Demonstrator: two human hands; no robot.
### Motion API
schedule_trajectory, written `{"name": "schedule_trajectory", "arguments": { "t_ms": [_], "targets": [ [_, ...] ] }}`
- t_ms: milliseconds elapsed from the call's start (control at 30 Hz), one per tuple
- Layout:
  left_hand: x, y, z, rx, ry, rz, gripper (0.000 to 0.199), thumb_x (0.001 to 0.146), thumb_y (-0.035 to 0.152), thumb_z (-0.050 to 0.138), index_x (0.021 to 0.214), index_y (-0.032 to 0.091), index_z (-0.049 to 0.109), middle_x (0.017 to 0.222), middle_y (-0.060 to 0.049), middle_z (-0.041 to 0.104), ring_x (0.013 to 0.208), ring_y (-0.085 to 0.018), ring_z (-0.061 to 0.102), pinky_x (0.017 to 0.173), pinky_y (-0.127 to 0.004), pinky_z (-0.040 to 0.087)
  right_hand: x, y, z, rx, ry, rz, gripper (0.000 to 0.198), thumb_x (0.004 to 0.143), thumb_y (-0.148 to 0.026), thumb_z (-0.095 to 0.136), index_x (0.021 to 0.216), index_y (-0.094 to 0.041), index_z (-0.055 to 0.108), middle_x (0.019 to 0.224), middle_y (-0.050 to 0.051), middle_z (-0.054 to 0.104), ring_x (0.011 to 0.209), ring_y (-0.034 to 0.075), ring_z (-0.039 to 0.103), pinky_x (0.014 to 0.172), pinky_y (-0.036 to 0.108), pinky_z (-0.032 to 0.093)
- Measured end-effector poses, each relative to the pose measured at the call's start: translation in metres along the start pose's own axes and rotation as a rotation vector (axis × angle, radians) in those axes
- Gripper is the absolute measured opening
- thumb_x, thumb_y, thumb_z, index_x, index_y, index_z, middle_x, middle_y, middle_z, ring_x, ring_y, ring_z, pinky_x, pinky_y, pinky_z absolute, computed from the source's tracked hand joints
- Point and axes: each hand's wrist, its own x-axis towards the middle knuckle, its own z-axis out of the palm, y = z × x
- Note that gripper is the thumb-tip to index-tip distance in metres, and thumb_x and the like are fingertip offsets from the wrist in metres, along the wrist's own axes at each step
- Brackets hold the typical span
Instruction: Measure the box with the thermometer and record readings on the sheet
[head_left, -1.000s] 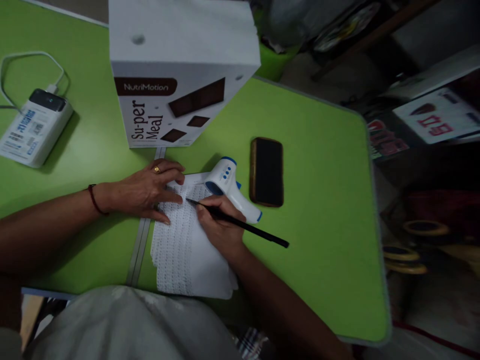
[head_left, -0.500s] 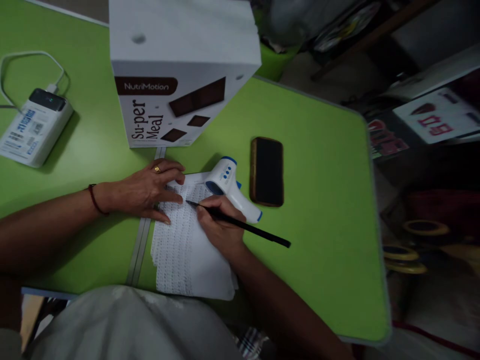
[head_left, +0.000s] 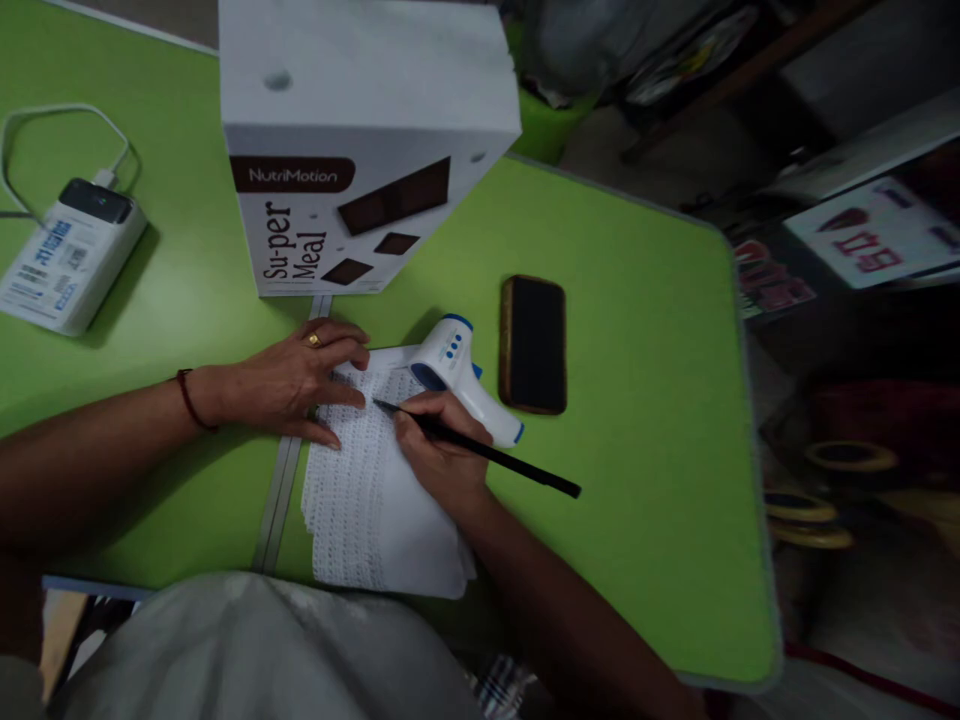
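A stack of white paper sheets (head_left: 420,530) lies on the green table, its upper sheet covered on the left with rows of small handwriting. Fingers spread, my left hand (head_left: 289,378) rests flat across the upper left edge of the paper. My right hand (head_left: 442,455) is closed around a long black pen (head_left: 517,464), whose tip meets the sheet just right of my left fingertips. A white and blue infrared thermometer (head_left: 465,380) lies over the paper's top right corner, partly behind my right hand.
A phone (head_left: 534,343) in a brown case lies right of the thermometer. Behind the paper stands a large white NutriMotion box (head_left: 360,215). At the left is a white power bank (head_left: 71,260) with a cable. The green table (head_left: 660,450) ends at a grey right edge.
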Motion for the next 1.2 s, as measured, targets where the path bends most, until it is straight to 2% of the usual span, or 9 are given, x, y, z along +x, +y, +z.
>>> {"name": "schedule_trajectory", "arguments": {
  "t_ms": [367, 567, 800, 1200],
  "targets": [
    [-0.0008, -0.0007, 0.0006, -0.001, -0.004, -0.003, 0.051, 0.085, 0.065, 0.065, 0.109, 0.02, 0.072, 0.122, -0.016, 0.057, 0.127, -0.036, 0.045, 0.107, -0.053, 0.041, -0.003, 0.0009, 0.001, 0.008, 0.013, 0.039, 0.011, 0.075, -0.017, 0.061, 0.069, -0.024, 0.058, 0.06, -0.006, 0.06, 0.054, 0.012, 0.055, 0.053, 0.027, 0.047],
    [-0.0004, -0.0007, 0.0006, -0.003, -0.011, -0.007, 0.052, 0.084, 0.065, 0.065, 0.109, 0.02, 0.072, 0.122, -0.016, 0.057, 0.126, -0.037, 0.046, 0.107, -0.053, 0.041, -0.0033, 0.0023, -0.0014, 0.0, -0.008, -0.001, 0.011, 0.075, -0.016, 0.061, 0.068, -0.024, 0.057, 0.059, -0.007, 0.06, 0.054, 0.012, 0.055, 0.053, 0.027, 0.048],
    [-0.0006, -0.0001, 0.0002, -0.006, -0.016, -0.016, 0.052, 0.083, 0.066, 0.066, 0.109, 0.021, 0.072, 0.123, -0.016, 0.057, 0.127, -0.036, 0.045, 0.108, -0.053, 0.04, 0.0006, -0.004, -0.0015, -0.011, 0.031, 0.081, 0.011, 0.075, -0.017, 0.06, 0.067, -0.024, 0.057, 0.059, -0.006, 0.061, 0.053, 0.011, 0.057, 0.052, 0.026, 0.05],
    [-0.0009, -0.0006, 0.001, -0.009, -0.017, -0.019, 0.052, 0.084, 0.066, 0.065, 0.109, 0.021, 0.072, 0.123, -0.016, 0.057, 0.128, -0.037, 0.045, 0.108, -0.053, 0.04, -0.0006, -0.0016, 0.0005, 0.045, 0.026, -0.004, 0.012, 0.076, -0.016, 0.061, 0.068, -0.024, 0.058, 0.061, -0.006, 0.062, 0.054, 0.012, 0.057, 0.053, 0.027, 0.05]
  ]
}}
